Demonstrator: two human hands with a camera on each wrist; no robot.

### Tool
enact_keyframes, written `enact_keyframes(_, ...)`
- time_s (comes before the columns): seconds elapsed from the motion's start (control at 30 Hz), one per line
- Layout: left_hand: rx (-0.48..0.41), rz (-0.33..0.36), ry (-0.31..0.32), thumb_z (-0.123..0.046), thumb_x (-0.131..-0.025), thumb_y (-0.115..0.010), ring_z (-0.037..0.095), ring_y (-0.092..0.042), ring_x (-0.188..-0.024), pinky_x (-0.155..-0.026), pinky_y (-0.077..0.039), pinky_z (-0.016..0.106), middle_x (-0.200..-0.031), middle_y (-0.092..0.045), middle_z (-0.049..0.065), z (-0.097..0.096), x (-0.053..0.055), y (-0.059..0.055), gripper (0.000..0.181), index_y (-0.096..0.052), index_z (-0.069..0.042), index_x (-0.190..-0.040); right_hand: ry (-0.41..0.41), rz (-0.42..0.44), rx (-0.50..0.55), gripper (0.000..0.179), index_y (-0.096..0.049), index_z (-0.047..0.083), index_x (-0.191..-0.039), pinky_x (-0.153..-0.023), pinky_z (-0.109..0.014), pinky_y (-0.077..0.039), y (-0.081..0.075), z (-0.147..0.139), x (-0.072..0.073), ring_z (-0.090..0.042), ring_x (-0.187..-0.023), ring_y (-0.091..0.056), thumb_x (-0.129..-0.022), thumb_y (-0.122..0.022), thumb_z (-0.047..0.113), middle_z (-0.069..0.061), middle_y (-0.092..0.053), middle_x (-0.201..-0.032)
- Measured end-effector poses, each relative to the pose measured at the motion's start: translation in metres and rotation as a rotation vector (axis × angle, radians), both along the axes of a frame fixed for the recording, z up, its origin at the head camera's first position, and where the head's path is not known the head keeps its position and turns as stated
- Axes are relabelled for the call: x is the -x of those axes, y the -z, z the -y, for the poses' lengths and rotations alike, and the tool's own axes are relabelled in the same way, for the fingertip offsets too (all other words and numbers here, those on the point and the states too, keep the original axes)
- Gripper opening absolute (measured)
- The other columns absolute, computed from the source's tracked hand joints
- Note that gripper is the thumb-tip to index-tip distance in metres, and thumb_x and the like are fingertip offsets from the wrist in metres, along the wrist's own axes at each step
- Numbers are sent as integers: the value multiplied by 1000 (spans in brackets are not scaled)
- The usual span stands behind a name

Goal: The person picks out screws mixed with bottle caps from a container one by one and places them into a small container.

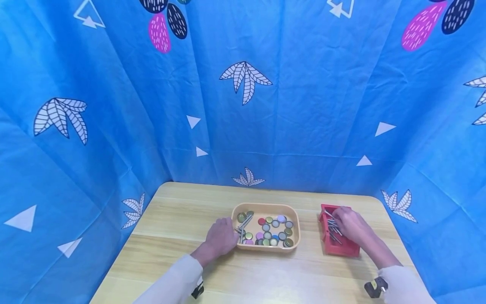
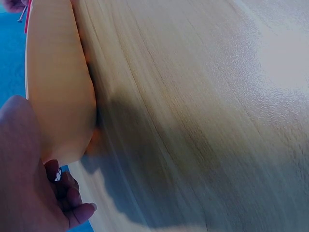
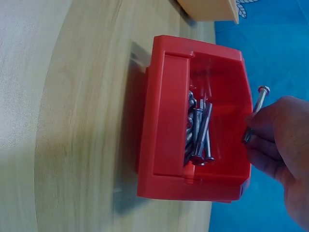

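My left hand (image 1: 222,236) grips the left end of a beige tray (image 1: 294,219), thumb at its wall and the other fingers curled by the corner. Inside the tray lie many bottle caps (image 1: 275,223) in gold, silver, red, blue and pink. A few long metal bolts (image 1: 247,220) rest at the tray's left end, close to the left fingers. On the right, my right hand (image 3: 285,140) pinches a single bolt (image 3: 259,101) between thumb and fingers, at the rim of a red bin (image 3: 166,116). More bolts (image 3: 200,130) lie heaped inside the bin.
Both containers stand on a light wooden table (image 1: 182,211), the red bin to the right of the tray with a gap between them. A patterned blue curtain (image 1: 243,135) hangs behind the table and along both sides.
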State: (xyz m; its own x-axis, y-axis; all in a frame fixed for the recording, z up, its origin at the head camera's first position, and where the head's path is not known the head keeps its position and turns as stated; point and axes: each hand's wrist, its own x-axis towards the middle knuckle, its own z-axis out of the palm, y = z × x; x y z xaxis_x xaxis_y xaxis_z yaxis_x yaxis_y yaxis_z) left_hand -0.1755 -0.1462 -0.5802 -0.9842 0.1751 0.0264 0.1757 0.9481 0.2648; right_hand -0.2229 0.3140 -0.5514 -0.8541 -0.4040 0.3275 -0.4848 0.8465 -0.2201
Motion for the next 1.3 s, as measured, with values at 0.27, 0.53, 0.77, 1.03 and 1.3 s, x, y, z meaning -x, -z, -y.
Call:
enact_keyframes(0.27, 4, 8, 6, -29, -87, -56, 21, -45, -72, -62, -40, 33, -84, -51, 9, 1, 2, 3, 38, -58, 5, -103, 82, 115, -44, 13, -68, -2, -101, -74, -46, -61, 3, 3, 2, -24, -79, -65, -90, -70, 3, -15, -68, -92)
enact_keyframes(0.53, 2, 11, -14, -29, -87, -58, 21, -45, -70, -60, -38, 32, -82, -50, 8, 1, 2, 3, 37, -58, 4, -103, 141, 187, -116, 13, -67, -6, -100, -65, -41, -58, 5, 8, 5, -21, -70, -57, -92, -66, 3, -13, -62, -83)
enact_keyframes(0.77, 20, 15, -2, -28, -87, -55, 21, -44, -71, -61, -38, 32, -83, -49, 8, 1, 2, 3, 35, -58, 4, -102, 126, 169, -181, 7, -66, -6, -91, -59, -38, -55, 13, 11, 5, -19, -64, -52, -86, -62, -4, -11, -58, -74)
enact_keyframes(1.03, 32, 17, -11, -28, -85, -54, 21, -44, -71, -61, -37, 32, -82, -48, 8, 1, 2, 4, 35, -57, 3, -101, 101, 132, -220, 15, -69, -8, -94, -62, -41, -59, 21, 13, 5, -21, -65, -58, -80, -68, -9, -14, -61, -75)
enact_keyframes(1.3, 19, 25, -13, -29, -86, -54, 21, -44, -72, -62, -38, 32, -83, -49, 8, 1, 2, 3, 35, -57, 3, -102, 91, 106, -238, 19, -69, -6, -92, -62, -41, -59, 23, 15, 7, -22, -65, -60, -75, -76, -10, -12, -61, -74)
